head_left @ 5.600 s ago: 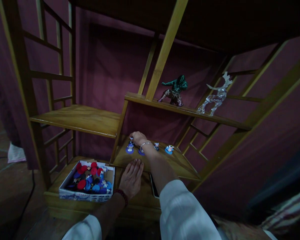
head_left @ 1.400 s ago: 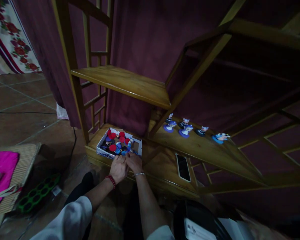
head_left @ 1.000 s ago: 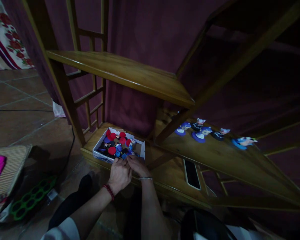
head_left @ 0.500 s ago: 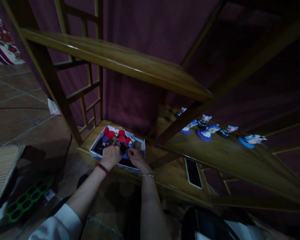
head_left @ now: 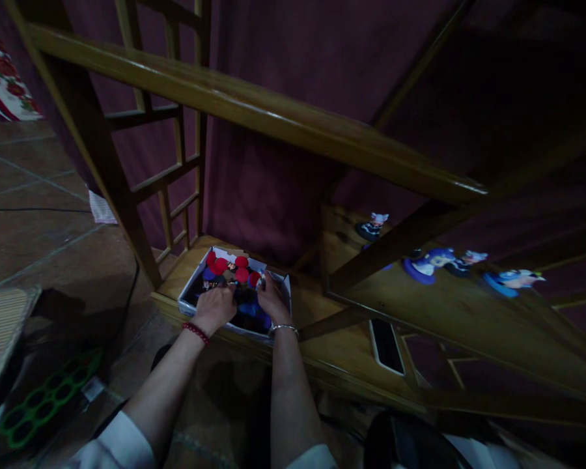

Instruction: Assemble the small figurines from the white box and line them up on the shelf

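Observation:
A shallow white cardboard box [head_left: 186, 306] holds several small figurines with red, blue and black round bases. My left hand [head_left: 215, 307], with a red beaded bracelet, reaches into the box from the front. Its fingers curl down among dark figurines, and their tips are hidden. On the box's right side my right hand [head_left: 272, 301], with a silver bangle, pinches a small white-and-blue figurine [head_left: 260, 281]. Dark and blue pieces [head_left: 249, 312] lie between the two hands, too dim to make out.
The box stands on a low wooden shelf [head_left: 322, 345]; a white-edged phone [head_left: 387, 346] lies farther right. Several figurines, one with a purple base [head_left: 422, 268], stand on a higher shelf [head_left: 415, 312]. A wooden bar [head_left: 254, 107] crosses above. A green rack [head_left: 49, 397] lies on the floor.
My right hand has moved up and back inside the box, onto the white-and-blue figurine. My left hand stays at the box's left part. The view has shifted slightly.

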Demonstrator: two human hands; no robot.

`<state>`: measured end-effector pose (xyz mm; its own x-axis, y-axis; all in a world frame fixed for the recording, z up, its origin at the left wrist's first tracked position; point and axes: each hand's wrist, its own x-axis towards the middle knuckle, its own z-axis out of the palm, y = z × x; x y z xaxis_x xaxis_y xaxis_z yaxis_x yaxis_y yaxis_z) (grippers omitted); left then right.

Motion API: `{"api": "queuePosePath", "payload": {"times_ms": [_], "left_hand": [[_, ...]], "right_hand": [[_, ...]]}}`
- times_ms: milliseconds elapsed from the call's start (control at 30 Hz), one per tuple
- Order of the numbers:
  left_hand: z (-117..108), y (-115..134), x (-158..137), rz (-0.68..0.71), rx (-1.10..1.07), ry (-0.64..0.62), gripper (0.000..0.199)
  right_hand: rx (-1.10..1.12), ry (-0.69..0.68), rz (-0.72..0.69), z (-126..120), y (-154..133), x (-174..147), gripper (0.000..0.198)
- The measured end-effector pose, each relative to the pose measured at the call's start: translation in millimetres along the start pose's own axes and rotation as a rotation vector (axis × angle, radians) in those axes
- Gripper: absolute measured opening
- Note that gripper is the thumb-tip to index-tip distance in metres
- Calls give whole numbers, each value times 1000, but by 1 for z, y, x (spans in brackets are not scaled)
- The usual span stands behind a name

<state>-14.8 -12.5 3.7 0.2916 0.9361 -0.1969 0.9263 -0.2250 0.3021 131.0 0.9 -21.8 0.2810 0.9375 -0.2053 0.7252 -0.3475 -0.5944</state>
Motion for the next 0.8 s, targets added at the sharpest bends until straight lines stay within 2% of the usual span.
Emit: {"api": "queuePosePath", "payload": {"times_ms": [200, 333, 433, 600, 800], "left_hand": [[-2, -8, 3, 37, -59, -7, 40], [-1, -9, 4, 54, -58, -9, 40], [-2, -10, 4, 68, -65, -22, 40], [-2, -11, 4, 94, -60, -27, 39], [-4, -14, 6, 160, -110, -41, 38]], "right_hand": [[-53, -52, -94, 0, -1, -6, 54], [-54, -57, -133, -2, 4, -6, 47], [-15, -30, -108, -3, 9, -5, 38], [149, -21, -121, 0, 17, -4, 26], [512, -74, -179, 1, 21, -5, 24]]}}
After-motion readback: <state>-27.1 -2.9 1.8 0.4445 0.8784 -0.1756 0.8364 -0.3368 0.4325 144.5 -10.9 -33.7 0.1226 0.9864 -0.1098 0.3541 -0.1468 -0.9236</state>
